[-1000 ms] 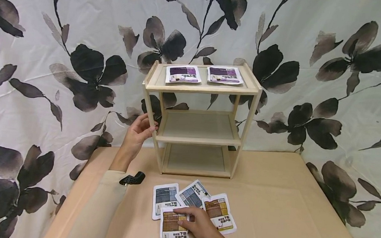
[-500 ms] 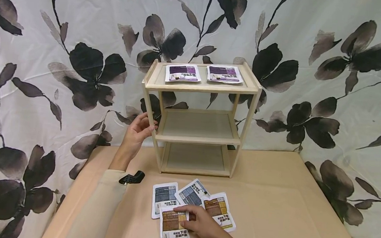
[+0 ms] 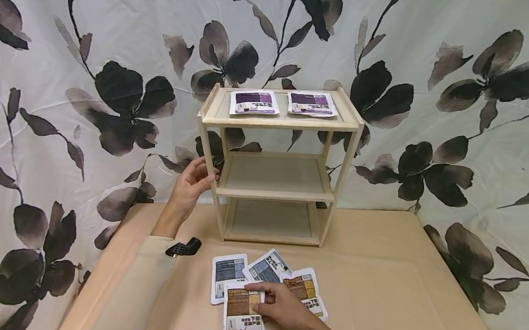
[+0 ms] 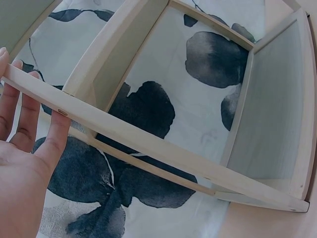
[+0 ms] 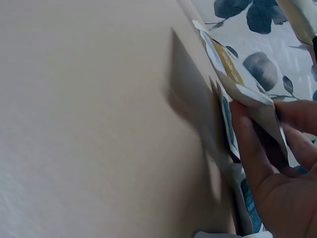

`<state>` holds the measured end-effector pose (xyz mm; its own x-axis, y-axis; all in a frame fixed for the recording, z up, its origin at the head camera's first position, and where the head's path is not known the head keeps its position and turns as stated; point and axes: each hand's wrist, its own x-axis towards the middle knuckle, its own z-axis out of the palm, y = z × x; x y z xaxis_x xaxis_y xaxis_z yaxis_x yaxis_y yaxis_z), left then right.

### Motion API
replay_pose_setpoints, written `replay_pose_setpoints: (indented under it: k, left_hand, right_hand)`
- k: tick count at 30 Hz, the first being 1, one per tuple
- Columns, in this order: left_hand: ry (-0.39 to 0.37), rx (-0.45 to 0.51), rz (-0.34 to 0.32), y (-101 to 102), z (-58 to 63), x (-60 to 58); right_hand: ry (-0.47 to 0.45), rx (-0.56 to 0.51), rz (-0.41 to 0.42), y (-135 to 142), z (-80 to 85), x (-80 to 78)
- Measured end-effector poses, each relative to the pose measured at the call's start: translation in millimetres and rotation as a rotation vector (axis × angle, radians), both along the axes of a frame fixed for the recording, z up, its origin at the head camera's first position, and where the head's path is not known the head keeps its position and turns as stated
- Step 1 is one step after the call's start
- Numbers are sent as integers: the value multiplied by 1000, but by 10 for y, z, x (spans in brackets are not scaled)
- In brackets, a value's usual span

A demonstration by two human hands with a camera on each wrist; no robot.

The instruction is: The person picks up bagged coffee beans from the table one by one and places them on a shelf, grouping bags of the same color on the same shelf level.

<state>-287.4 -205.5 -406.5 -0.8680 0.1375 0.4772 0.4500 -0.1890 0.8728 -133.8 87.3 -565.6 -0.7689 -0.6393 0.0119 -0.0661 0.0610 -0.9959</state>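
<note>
My left hand (image 3: 185,187) holds the front left post of a small three-tier wooden shelf (image 3: 276,194). In the left wrist view, the fingers (image 4: 29,119) pass behind that post (image 4: 133,136). Lower down, my right hand (image 3: 287,312) pinches a white packet with a brown and gold label (image 3: 239,302) by its right side. The right wrist view shows this packet (image 5: 228,62) bent between thumb and fingers, standing off the table with its shadow beside it. Another brown packet (image 3: 301,287) lies partly behind the right hand. Two blue-labelled packets (image 3: 230,267) lie just beyond.
Two purple-labelled packets (image 3: 255,103) lie side by side on the shelf's top tier. The shelf stands near the back of the tan table (image 3: 377,277). A white cloth with dark flowers (image 3: 153,32) hangs behind it.
The right hand and its brown packet have shifted slightly away from me and to the right, toward the shelf. The left hand stays at the post.
</note>
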Motion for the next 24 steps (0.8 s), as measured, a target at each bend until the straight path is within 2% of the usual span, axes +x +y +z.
replay_pose_setpoints:
  k: [8, 12, 15, 19, 24]
  left_hand:
    - [-2, -5, 4, 2, -9, -3]
    - [4, -8, 8, 1, -8, 6]
    - [8, -8, 8, 2, -7, 8]
    - [19, -5, 2, -5, -10, -6]
    - [16, -4, 5, -8, -4, -11]
  right_hand:
    - [-104, -62, 32, 27, 39, -39]
    - [-156, -151, 44, 25, 47, -45]
    - [-155, -178, 45, 42, 73, -66]
    - [-125, -157, 14, 74, 125, -116]
    - [-165, -171, -28, 108, 206, -184]
